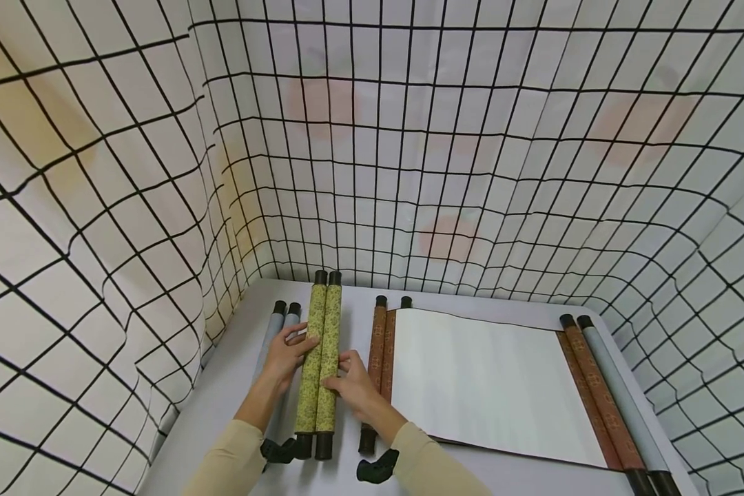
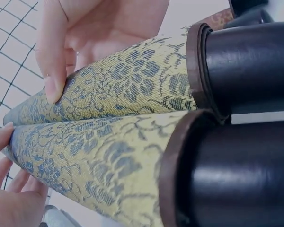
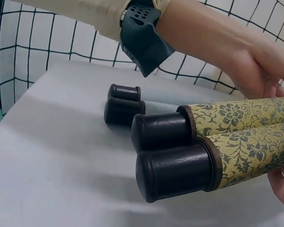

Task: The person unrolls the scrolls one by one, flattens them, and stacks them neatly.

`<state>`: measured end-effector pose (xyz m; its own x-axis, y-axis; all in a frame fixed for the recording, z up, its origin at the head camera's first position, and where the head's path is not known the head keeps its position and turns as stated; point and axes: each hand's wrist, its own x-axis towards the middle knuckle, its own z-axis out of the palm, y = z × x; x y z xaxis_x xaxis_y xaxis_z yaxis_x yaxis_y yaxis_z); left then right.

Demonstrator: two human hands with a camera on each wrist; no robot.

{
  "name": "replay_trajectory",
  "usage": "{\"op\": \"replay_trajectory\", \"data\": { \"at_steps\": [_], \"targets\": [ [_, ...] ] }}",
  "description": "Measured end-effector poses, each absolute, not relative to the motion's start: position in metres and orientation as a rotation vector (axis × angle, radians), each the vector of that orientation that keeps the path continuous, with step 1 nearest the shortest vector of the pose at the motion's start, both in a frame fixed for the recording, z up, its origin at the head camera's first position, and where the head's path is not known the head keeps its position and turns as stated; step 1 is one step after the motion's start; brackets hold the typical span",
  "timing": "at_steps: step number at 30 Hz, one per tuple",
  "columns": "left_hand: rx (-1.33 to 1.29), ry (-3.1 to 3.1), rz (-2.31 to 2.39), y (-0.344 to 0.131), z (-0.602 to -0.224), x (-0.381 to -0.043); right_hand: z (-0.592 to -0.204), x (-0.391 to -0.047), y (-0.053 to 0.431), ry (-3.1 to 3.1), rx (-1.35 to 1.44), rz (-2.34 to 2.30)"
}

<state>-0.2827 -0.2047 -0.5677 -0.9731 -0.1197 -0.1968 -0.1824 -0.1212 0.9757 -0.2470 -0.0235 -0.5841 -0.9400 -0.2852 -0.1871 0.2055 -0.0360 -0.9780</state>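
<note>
A scroll in yellow brocade with a dark floral pattern (image 1: 330, 365) is wound from both ends into two rolls lying side by side, with black end knobs (image 3: 173, 172). My left hand (image 1: 283, 355) grips the left roll, thumb on top. My right hand (image 1: 355, 386) pinches the right roll at its outer side, somewhat nearer to me. In the right wrist view the knobs appear raised off the table. The left wrist view shows both rolls touching along their length, with fingers (image 2: 52, 90) on the brocade. Parts of the fingers are hidden beneath the rolls.
Two grey-blue rolls (image 1: 275, 327) lie to the left, partly behind my left hand. To the right, a reddish-brown scroll (image 1: 377, 344) is spread with white paper (image 1: 490, 386) showing; a grey-blue roll (image 1: 626, 393) lies along its far side. Black netting (image 1: 409, 165) surrounds the white table (image 1: 204, 413).
</note>
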Motion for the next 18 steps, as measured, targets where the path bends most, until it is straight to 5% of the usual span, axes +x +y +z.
{"op": "replay_trajectory", "data": {
  "at_steps": [18],
  "targets": [
    [-0.303,1.916,2.381,-0.166,-0.555,-0.294,-0.57,-0.251,0.011,2.165,-0.032,-1.965]
  ]
}}
